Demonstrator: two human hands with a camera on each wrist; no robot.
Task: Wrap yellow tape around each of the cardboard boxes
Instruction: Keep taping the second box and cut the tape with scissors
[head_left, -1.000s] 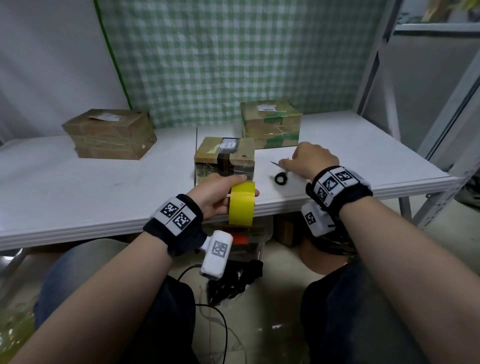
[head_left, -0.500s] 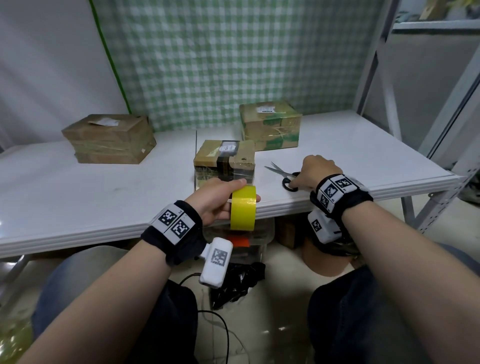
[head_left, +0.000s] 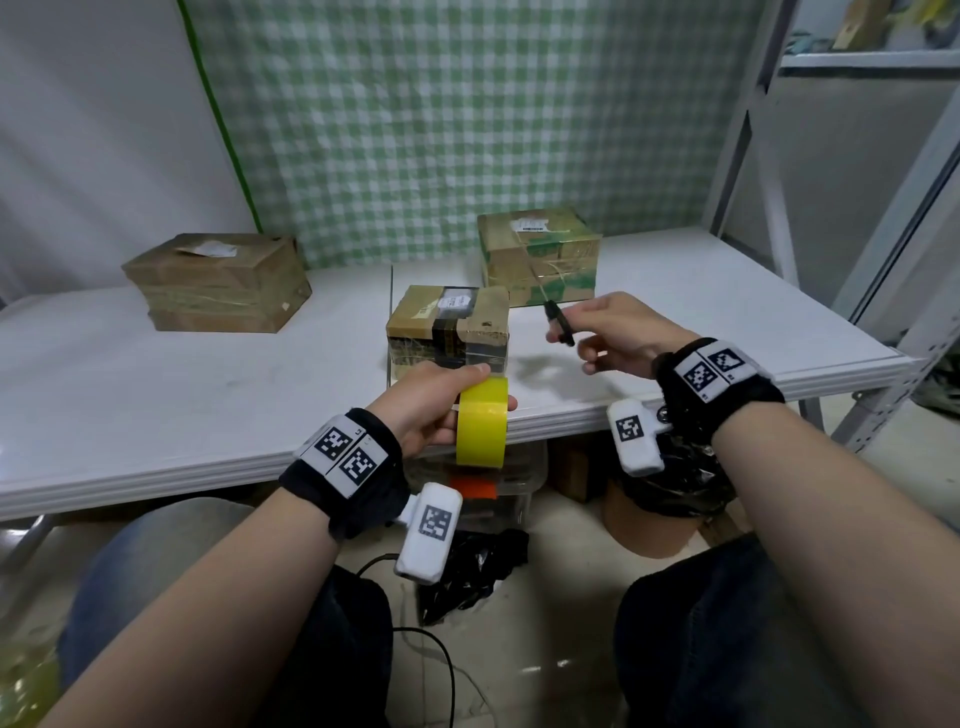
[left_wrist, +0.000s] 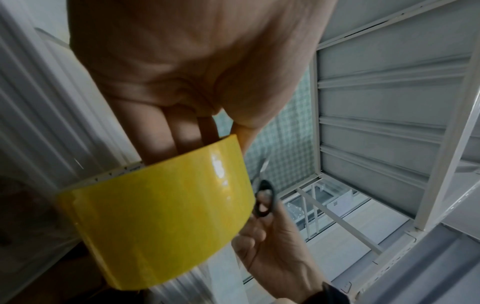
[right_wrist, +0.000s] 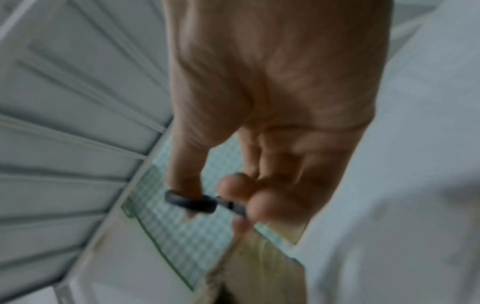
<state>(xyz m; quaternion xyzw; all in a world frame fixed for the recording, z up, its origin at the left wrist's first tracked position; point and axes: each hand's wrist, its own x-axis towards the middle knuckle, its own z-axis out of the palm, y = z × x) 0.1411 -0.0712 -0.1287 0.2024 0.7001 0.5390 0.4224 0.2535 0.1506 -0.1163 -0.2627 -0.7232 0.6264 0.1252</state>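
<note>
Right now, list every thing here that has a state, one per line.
yellow tape roll: held upright off the table in the left hand.
scissors: lifted clear of the table in the right hand.
near box: closed, on the table.
far right box: closed, bound with string.
left box: closed, untouched.

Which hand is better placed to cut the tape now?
Probably the right hand: its fingers already hold the scissors lifted above the table, near the small box. The left hand is busy gripping the yellow tape roll.

Scissors (right_wrist: 205, 203) blurred, blades hidden
</note>
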